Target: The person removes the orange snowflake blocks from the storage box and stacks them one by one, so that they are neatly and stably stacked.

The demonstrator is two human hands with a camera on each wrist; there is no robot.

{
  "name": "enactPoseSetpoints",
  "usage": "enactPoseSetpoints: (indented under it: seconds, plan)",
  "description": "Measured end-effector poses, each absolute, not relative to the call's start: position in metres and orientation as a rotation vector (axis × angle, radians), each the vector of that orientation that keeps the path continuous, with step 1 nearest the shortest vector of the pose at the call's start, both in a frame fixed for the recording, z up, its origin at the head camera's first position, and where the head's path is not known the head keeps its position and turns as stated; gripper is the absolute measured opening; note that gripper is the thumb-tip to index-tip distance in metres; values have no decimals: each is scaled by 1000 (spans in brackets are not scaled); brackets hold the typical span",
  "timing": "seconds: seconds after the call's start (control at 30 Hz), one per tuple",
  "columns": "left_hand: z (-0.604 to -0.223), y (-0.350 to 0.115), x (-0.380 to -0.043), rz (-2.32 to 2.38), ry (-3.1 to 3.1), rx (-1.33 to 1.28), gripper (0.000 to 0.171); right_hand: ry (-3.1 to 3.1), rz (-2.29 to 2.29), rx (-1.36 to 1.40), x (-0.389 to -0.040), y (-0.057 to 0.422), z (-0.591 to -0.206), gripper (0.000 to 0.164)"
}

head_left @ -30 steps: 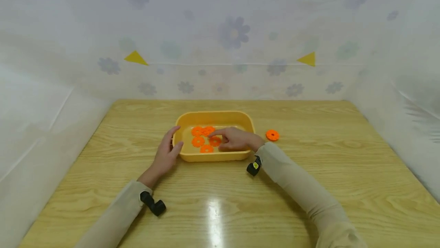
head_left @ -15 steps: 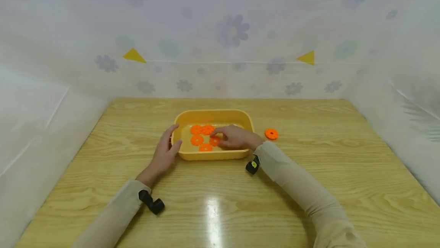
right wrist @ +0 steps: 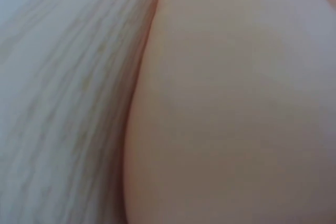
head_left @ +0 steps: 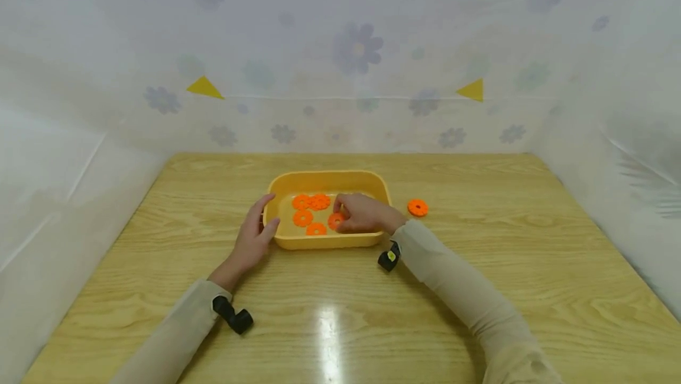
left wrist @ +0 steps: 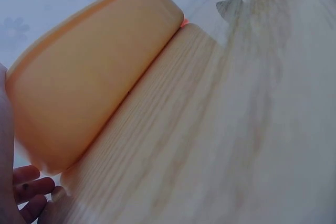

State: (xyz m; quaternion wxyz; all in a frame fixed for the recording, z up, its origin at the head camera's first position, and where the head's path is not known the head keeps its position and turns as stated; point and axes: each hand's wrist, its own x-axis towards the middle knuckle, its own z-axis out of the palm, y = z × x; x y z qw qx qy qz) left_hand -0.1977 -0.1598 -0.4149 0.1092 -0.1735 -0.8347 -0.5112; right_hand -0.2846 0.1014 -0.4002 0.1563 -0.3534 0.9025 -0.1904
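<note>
My right hand [head_left: 364, 213] pinches a notched orange plastic disc [head_left: 333, 222] — best kept level (my left hand [head_left: 252, 238] grips the yellow rectangular plastic tub [head_left: 327, 243], steadying it).

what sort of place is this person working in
Probably a makeshift recording booth: pale flower-print sheeting surrounds the wooden table on three sides, and the person wears black wrist cameras.

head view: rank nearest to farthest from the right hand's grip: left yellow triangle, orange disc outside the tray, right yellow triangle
1. orange disc: right of the tray
2. right yellow triangle: right part of the backdrop
3. left yellow triangle: backdrop's left part
</note>
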Motion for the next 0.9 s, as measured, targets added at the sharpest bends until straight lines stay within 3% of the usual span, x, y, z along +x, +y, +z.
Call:
enactPoseSetpoints:
  seconds: [0.4, 0.9]
  plan:
    - [-412, -160, -196, -1508, -2480, -489, 50, 2599, -615, -1027, -284, 101, -395, 14]
    - [-413, -160, -196, -1496, -2487, -474, 50, 2530, -795, -1115, -289, 103, -394, 21]
